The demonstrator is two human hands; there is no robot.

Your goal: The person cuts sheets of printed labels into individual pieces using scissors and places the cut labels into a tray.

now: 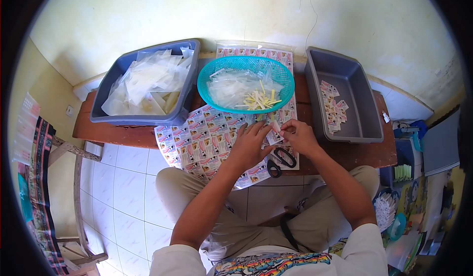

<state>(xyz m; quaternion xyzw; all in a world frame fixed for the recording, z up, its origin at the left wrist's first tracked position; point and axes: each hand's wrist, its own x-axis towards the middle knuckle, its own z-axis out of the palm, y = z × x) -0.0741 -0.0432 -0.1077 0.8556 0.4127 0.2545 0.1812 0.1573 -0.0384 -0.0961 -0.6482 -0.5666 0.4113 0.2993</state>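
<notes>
My right hand [299,137] pinches a small printed label [274,137] between thumb and fingertips. Just to its left, my left hand [249,145] rests palm down with fingers stretched out, its fingertips close to the label's left edge. Under both hands lies a large printed sheet [197,143] covered in repeated label designs. Black-handled scissors [278,164] lie near the sheet's front edge, below my hands; their blades are mostly hidden. Beyond my fingers stands a teal basket [287,98] with clear plastic bags and thin yellowish strips [261,100] in it.
A grey bin [362,116] on the right holds several cut labels [333,108]. The left bin [183,96] is heaped with translucent plastic bags [143,81]. Everything stands on a low reddish-brown bench [84,123] against the wall. Crates and other items crowd the floor at right.
</notes>
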